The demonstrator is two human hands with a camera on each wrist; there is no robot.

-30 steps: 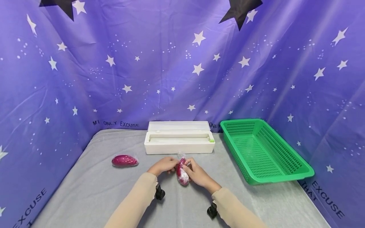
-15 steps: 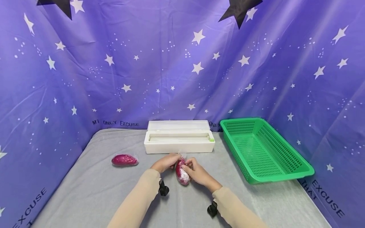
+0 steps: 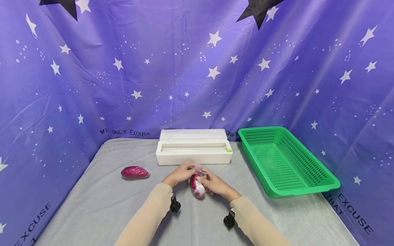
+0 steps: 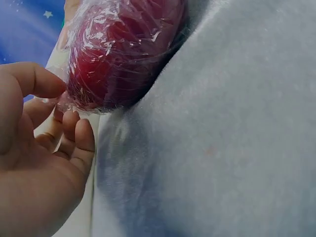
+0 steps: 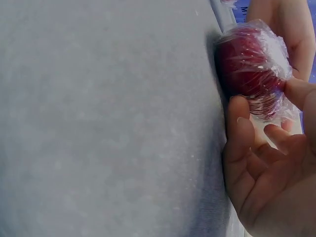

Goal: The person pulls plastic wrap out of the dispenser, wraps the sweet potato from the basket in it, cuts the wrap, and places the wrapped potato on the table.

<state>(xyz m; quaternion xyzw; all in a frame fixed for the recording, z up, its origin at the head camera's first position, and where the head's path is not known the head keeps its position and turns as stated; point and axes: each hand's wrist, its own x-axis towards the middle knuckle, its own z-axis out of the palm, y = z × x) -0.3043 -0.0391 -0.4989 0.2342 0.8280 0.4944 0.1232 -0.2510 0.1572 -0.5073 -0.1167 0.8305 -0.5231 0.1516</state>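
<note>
A dark red, oblong vegetable, shaped like a sweet potato, sits tightly wrapped in clear cling film in front of the white box. My right hand holds its side between thumb and fingers. At the far end the film is gathered into a loose tail, which my left hand pinches between thumb and forefinger. Close up in the left wrist view, the wrinkled film is bunched at those fingertips. A second film-wrapped red vegetable lies to the left, apart from both hands.
Behind the hands stands a white cling film dispenser, its lid raised, with a green slider at the right end. A green perforated basket takes up the right side. Grey cloth covers the table; a starry purple curtain surrounds it.
My left hand has shifted from beside the vegetable to its far end, where the film is now bunched into a tail. My right hand keeps its hold on the side.
</note>
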